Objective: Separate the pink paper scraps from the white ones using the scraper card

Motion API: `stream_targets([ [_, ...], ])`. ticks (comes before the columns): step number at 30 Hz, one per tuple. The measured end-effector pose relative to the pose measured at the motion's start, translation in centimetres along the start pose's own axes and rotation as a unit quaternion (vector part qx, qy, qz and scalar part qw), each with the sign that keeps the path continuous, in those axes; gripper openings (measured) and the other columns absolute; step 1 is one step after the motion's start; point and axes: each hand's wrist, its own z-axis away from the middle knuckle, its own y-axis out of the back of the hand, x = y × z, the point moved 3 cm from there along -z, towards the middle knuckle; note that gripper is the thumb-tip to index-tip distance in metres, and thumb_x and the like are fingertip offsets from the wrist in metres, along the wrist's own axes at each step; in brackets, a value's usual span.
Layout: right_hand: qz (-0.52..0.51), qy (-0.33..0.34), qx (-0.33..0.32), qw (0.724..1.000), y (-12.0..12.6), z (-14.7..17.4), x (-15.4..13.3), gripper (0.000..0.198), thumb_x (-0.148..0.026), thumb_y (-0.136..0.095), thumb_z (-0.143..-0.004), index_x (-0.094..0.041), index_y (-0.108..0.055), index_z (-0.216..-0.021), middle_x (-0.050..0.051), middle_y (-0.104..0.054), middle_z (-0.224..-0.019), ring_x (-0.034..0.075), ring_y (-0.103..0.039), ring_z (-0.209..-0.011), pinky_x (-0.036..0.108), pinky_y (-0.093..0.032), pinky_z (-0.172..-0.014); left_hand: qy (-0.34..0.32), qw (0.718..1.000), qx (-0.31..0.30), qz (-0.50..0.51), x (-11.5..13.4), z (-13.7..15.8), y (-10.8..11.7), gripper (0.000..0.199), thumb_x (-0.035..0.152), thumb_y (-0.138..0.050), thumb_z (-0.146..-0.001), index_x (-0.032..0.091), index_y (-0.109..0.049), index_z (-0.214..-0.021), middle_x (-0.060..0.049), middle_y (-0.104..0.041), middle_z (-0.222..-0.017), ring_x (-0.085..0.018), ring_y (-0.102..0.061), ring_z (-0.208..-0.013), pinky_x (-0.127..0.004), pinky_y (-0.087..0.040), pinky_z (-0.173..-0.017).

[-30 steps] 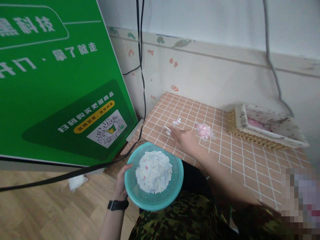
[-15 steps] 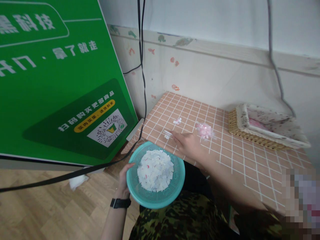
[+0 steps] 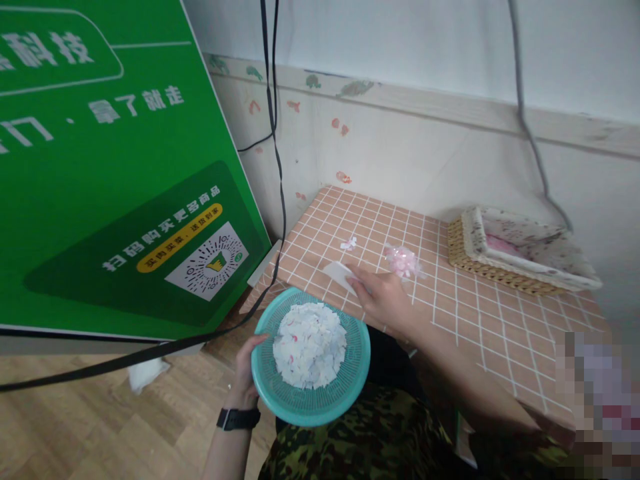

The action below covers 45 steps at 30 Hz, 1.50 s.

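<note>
My left hand (image 3: 247,363) grips the left rim of a teal plastic colander (image 3: 357,363), thumb over the edge. Inside is a heap of small white paper scraps (image 3: 310,347) with a few pink bits. Just beyond the colander's far rim, at the table's edge, my right hand (image 3: 383,293) pinches a flat white card (image 3: 340,275), its face tilted into view. A small cluster of paper scraps (image 3: 349,244) lies on the table past the card. Beside my right hand sits a pile of pink, shiny shredded film (image 3: 403,260).
The table wears a brown checked cloth (image 3: 465,313). A cloth-lined wicker basket (image 3: 505,267) with something pink in it stands at the back right. A green panel (image 3: 125,167) rises on the left, and a black cable (image 3: 281,200) hangs past the table's left corner.
The white card has turned from nearly edge-on to showing its broad face. Scraps that lay by it on the table no longer show there. The view has shifted slightly.
</note>
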Motion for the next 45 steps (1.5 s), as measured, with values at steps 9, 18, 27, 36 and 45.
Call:
stream_targets([
  [9, 0.011, -0.156, 0.041, 0.987, -1.2, -2.0, 3.5, 0.044, -0.032, -0.042, -0.090, -0.017, -0.054, -0.129, 0.012, -0.072, -0.094, 0.022, -0.065, -0.067, 0.032, -0.048, -0.062, 0.046, 0.998, -0.032, -0.001, -1.1, -0.3, 0.3, 0.020, 0.019, -0.060, -0.071, 0.009, -0.072, -0.083, -0.011, -0.075, -0.071, -0.027, -0.070, -0.065, -0.041, -0.056, -0.065],
  [18, 0.086, -0.218, 0.101, 0.967, 3.5, -2.9, 9.9, 0.040, -0.032, -0.049, -0.086, -0.019, -0.061, -0.122, 0.011, -0.070, -0.105, 0.027, -0.066, -0.089, 0.037, -0.048, -0.077, 0.041, 0.999, -0.020, 0.000, -1.0, 0.0, 0.2, 0.014, 0.017, -0.060, -0.071, 0.009, -0.072, -0.073, -0.010, -0.074, -0.066, -0.025, -0.069, -0.060, -0.040, -0.056, -0.066],
  [27, 0.022, -0.081, -0.030, 0.996, 3.2, -8.3, 9.1, 0.036, -0.024, -0.053, -0.084, -0.023, -0.064, -0.118, 0.007, -0.068, -0.112, 0.025, -0.064, -0.099, 0.037, -0.047, -0.084, 0.034, 0.999, -0.012, -0.009, -0.8, 0.5, 0.0, 0.013, 0.013, -0.059, -0.070, 0.010, -0.072, -0.071, -0.010, -0.074, -0.064, -0.024, -0.068, -0.056, -0.037, -0.057, -0.062],
  [36, -0.039, -0.034, -0.057, 0.997, 3.5, -8.0, 7.9, 0.035, -0.022, -0.055, -0.084, -0.026, -0.065, -0.116, 0.004, -0.067, -0.113, 0.023, -0.064, -0.099, 0.037, -0.048, -0.085, 0.048, 0.999, -0.007, -0.013, -0.9, 0.6, -0.1, 0.016, 0.015, -0.058, -0.071, 0.009, -0.072, -0.073, -0.011, -0.074, -0.066, -0.026, -0.069, -0.059, -0.038, -0.057, -0.060],
  [45, -0.030, -0.025, -0.070, 0.997, 3.9, -7.6, 7.5, 0.035, -0.022, -0.055, -0.083, -0.026, -0.065, -0.116, 0.003, -0.069, -0.108, 0.023, -0.065, -0.095, 0.037, -0.049, -0.081, 0.038, 0.999, 0.005, -0.017, -0.8, 0.7, 0.1, 0.015, 0.013, -0.057, -0.072, 0.009, -0.072, -0.070, -0.011, -0.073, -0.063, -0.024, -0.068, -0.055, -0.037, -0.057, -0.059],
])
